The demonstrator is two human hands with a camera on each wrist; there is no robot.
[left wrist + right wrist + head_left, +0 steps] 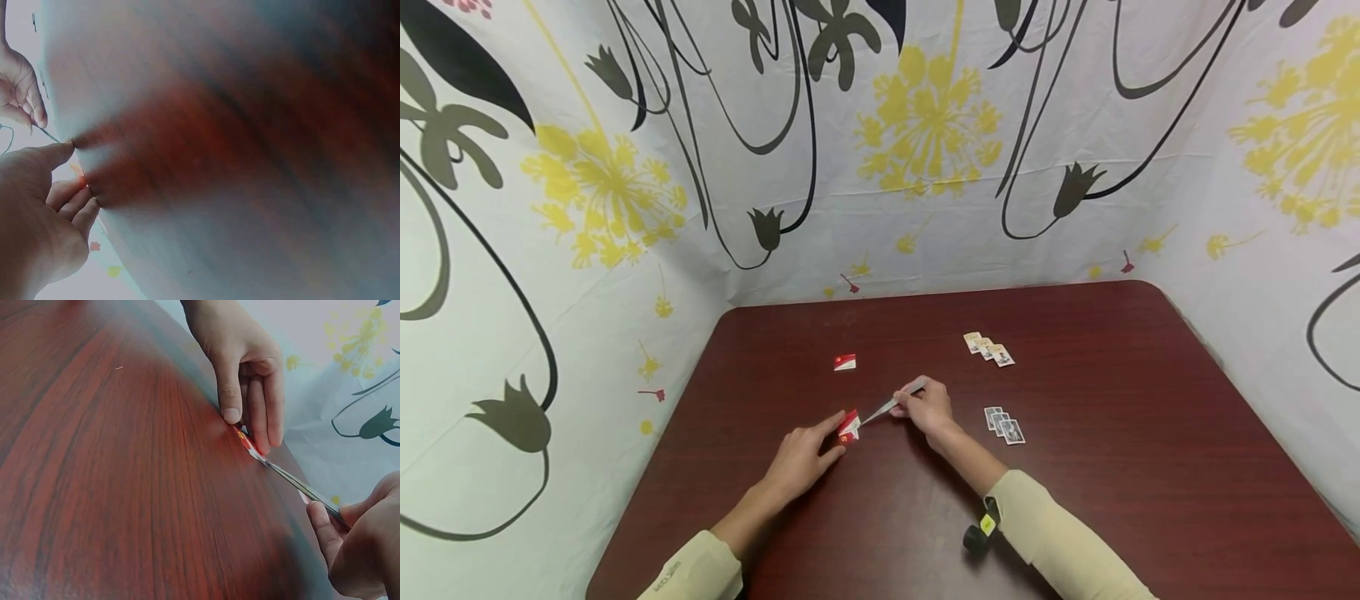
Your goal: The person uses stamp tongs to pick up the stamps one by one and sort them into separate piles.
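Observation:
A small red-and-white card (850,423) lies on the dark red-brown table left of the middle. My left hand (801,458) holds it at its edges, a fingertip at the far end and the thumb at the near end. My right hand (927,407) grips a pair of metal tweezers (294,479) between thumb and fingers. Their tips meet the card's right side, at a white part, as the right wrist view also shows. In the left wrist view the left hand (44,212) largely hides the card.
Another red-and-white card (845,362) lies farther back. To the right are an overlapping row of yellowish cards (976,342) and, nearer, an overlapping row of grey cards (1014,432). A flower-patterned cloth (850,242) stands behind the table (1120,400).

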